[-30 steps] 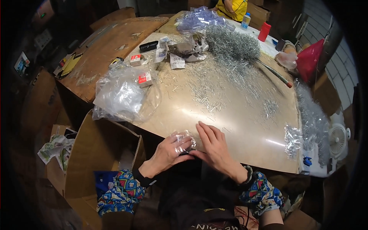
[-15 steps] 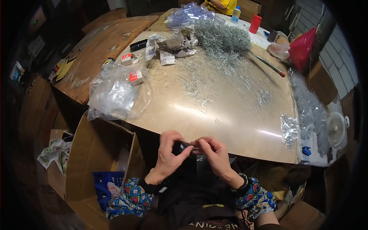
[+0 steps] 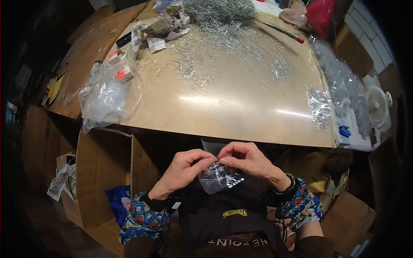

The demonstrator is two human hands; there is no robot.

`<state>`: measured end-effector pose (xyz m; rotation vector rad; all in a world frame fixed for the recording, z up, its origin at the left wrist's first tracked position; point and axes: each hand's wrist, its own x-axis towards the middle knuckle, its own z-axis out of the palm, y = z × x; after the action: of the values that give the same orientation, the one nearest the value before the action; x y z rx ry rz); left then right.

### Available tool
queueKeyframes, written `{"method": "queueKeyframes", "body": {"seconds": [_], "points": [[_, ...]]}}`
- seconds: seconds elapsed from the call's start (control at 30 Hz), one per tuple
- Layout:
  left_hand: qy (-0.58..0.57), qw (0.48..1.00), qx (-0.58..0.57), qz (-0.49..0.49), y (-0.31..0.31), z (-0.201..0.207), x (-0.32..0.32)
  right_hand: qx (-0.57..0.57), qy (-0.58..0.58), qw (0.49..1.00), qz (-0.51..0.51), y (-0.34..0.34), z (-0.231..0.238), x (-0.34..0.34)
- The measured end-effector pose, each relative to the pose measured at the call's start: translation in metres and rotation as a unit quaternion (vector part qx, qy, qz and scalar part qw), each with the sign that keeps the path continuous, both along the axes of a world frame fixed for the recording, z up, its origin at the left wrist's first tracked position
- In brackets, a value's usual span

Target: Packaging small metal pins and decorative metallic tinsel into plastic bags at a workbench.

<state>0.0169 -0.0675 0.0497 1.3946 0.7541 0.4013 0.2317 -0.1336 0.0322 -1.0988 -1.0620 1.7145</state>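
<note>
Just off the table's near edge, a small clear plastic bag (image 3: pixel 218 179) hangs in front of my dark clothing. Thin, shiny metal wire pieces show inside it. My left hand (image 3: pixel 185 170) pinches its upper edge between thumb and fingers. Close beside it, my right hand (image 3: pixel 251 164) pinches the same edge, the two sets of fingertips nearly touching. Whether the bag's mouth is sealed cannot be seen. On the table (image 3: pixel 241 122), loose bent wire pieces (image 3: pixel 195 71) lie scattered, with a dense heap of wire pieces (image 3: pixel 221 15) at the far side.
A stick with a red tip (image 3: pixel 300 39) leans out of the heap. Flat clear packets (image 3: pixel 319 107) lie at the right edge, near a white fan (image 3: pixel 377 105). At left are a crumpled plastic bag (image 3: pixel 105 99), a small red-and-white box (image 3: pixel 124 72) and an open cardboard box (image 3: pixel 103 161) below.
The view has tilted downward, so the table sits higher in the picture. Both hands now pinch the bag's upper edge, and the bag with its wire pieces has come into clear sight below them.
</note>
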Motion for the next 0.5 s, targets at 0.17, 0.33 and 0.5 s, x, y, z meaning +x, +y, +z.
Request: {"method": "queueKeyframes", "body": {"seconds": [0.17, 0.33, 0.5], "points": [[-0.034, 0.992, 0.087, -0.08, -0.002, -0.011, -0.011, -0.015, -0.017, 0.999, -0.037, -0.02, 0.005, 0.001], [-0.054, 0.99, -0.13, -0.026, -0.011, -0.034, -0.017, -0.028, -0.009, 0.999, -0.022, -0.032, -0.009, 0.0], [-0.067, 0.961, -0.269, 0.002, -0.014, -0.033, -0.016, -0.059, 0.047, 0.997, 0.003, -0.033, -0.006, -0.003]]}}
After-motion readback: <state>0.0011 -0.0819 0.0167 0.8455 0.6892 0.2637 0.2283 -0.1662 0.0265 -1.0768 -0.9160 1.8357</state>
